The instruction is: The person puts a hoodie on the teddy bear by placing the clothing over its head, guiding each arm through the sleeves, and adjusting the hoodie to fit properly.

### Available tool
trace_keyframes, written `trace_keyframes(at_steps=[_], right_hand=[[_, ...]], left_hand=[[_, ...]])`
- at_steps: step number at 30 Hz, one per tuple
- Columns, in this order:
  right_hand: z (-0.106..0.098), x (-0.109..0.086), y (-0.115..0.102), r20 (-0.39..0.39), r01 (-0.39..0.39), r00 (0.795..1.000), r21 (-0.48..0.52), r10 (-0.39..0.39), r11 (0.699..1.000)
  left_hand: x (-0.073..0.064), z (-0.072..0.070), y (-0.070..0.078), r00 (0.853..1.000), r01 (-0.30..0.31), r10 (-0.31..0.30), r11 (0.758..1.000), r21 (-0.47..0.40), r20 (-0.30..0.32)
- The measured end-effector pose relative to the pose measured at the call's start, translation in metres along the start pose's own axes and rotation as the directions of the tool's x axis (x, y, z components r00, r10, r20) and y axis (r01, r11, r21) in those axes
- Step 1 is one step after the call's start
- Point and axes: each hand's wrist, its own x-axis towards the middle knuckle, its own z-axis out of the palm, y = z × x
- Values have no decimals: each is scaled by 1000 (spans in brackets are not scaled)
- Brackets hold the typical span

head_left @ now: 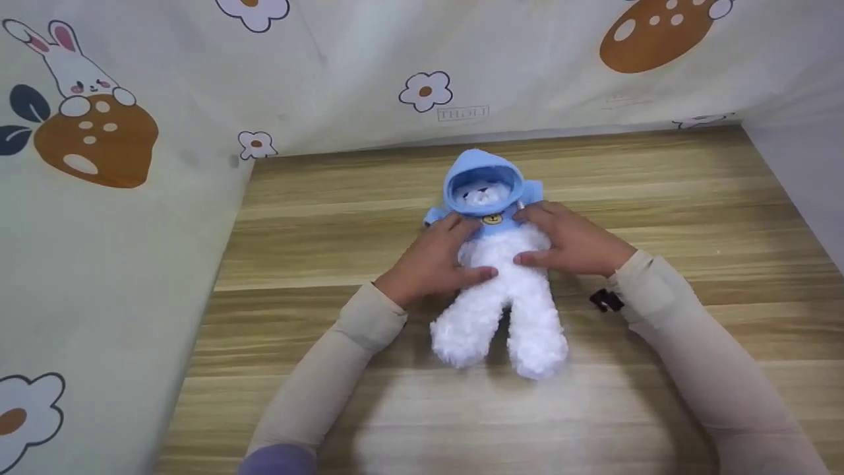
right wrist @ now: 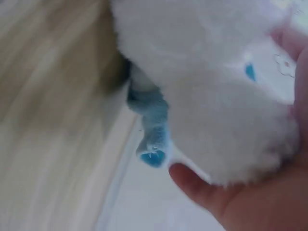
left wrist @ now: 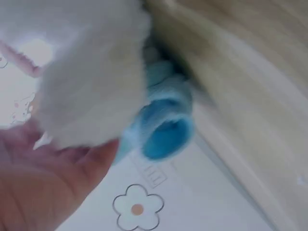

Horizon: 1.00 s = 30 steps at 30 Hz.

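Note:
A fluffy white plush toy [head_left: 508, 254] lies on its back, legs toward me, wearing a light blue hoodie [head_left: 476, 160] with its hood up and a yellow bear-face badge [head_left: 492, 219]. My left hand [head_left: 432, 257] holds the toy's left-hand side in the head view, fingers at the hoodie's lower edge and thumb on the belly. From the other side my right hand [head_left: 577, 241] holds it likewise. Both wrist views show white fur close up, with a blue sleeve [left wrist: 172, 98] beyond; its opening faces the camera. Some fingertips are hidden by fur.
The toy lies on a wood-grain tabletop [head_left: 316, 264]. A pale sheet [head_left: 343, 79] printed with flowers, a rabbit and brown fruit hangs behind and to the left. A pale wall [head_left: 798, 152] borders the right edge. Near the right cuff is a small black clip [head_left: 606, 301].

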Motion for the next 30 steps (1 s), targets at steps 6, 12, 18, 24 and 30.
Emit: trace_keyframes(at_steps=[6, 12, 18, 24, 30], right_hand=[[11, -4, -3, 46, -46, 998, 35, 44, 998], [3, -12, 3, 17, -50, 999, 155, 48, 987], [-9, -17, 12, -42, -199, 975, 272, 218, 941], [12, -14, 20, 100, -101, 993, 409, 65, 907], [7, -17, 13, 5, 31, 999, 579, -42, 815]], left_hand=[[-6, 8, 2, 997, -4, 3, 1000, 20, 71], [-8, 9, 3, 999, 1, -2, 1000, 23, 49], [-7, 7, 2, 999, 23, -24, 1000, 20, 39], [-8, 6, 2, 998, 52, -50, 998, -43, 45], [-9, 4, 4, 998, 60, -61, 987, -148, -2]])
